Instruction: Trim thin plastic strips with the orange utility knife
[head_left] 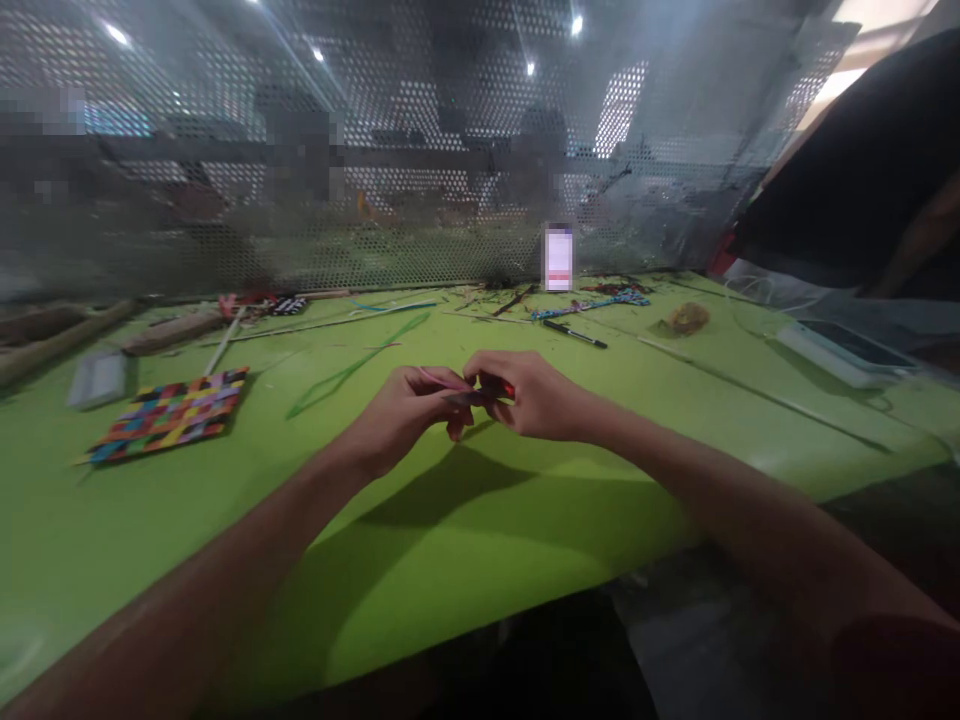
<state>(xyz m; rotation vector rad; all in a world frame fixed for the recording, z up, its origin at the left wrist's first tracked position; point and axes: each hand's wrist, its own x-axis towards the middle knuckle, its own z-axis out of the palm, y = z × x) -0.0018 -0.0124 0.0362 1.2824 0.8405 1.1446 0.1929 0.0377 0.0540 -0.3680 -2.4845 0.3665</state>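
Above the green tabletop, my left hand [409, 410] and my right hand [536, 395] meet in the middle of the head view. Between the fingers and thumb of my left hand is a thin pinkish strip [444, 379], bent in a curve. My right hand is closed around a small tool with a red part [509, 389] and a dark, flat, blade-like piece [466, 398] that touches or lies very near the strip. Fingers cover most of this tool, so its exact kind is hidden. Both hands cast a shadow on the table below.
On the left lies a colourful woven mat [176, 415] beside a clear block [99, 378]. A green strip loop [352, 370], a black pen [575, 334] and a long thin stick [757, 385] lie around. A lit phone [559, 258] leans at the mesh; a person's dark sleeve [847, 190] is right.
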